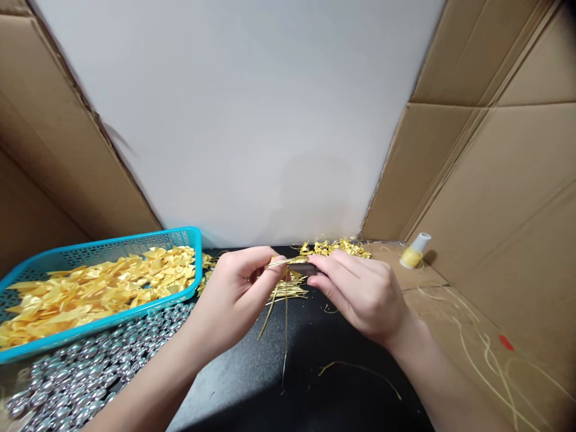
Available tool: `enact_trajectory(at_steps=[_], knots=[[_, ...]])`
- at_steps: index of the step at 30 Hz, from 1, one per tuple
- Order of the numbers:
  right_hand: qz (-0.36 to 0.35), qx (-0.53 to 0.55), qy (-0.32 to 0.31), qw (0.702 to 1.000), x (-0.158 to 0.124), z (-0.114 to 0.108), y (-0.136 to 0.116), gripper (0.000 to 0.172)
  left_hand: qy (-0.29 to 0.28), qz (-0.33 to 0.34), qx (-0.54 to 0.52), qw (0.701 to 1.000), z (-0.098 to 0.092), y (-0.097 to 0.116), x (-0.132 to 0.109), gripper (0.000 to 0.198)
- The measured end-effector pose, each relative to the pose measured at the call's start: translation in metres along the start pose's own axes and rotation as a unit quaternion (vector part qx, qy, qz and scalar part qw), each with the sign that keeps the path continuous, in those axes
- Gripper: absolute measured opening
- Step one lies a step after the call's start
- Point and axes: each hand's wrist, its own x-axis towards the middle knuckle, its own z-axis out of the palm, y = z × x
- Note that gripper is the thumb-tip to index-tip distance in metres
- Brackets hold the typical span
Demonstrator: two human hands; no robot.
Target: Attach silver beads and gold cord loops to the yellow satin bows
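Note:
My left hand (234, 291) and my right hand (360, 291) meet over the black mat (288, 384). Both pinch a small dark flat piece (302, 268) wrapped with thin gold cord (283, 261). Loose ends of the cord hang down from my left fingers toward the mat. A bundle of cut gold cords (290, 289) lies just beneath the hands. Behind them sits a small heap of finished gold bows (337, 246).
A teal mesh basket (58, 257) at the left holds several yellow ribbon bows (99, 288). Silver beads (90, 372) lie in front of it. A yellow thread spool (414, 252) stands at the right. Cardboard walls close in both sides; stray threads litter the right.

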Motion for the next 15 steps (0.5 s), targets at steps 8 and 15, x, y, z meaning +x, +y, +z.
enact_trajectory(at_steps=[8,15], knots=[[0.009,0.0,-0.018,1.0,-0.0027,0.0019,0.0014,0.032,-0.009,-0.003,0.012,1.0,-0.0008,-0.0018,-0.0007,0.036],[0.021,0.015,-0.025,0.999,-0.0021,0.0034,0.0014,0.036,-0.013,0.002,0.015,1.0,-0.001,-0.0029,0.0008,0.038]])
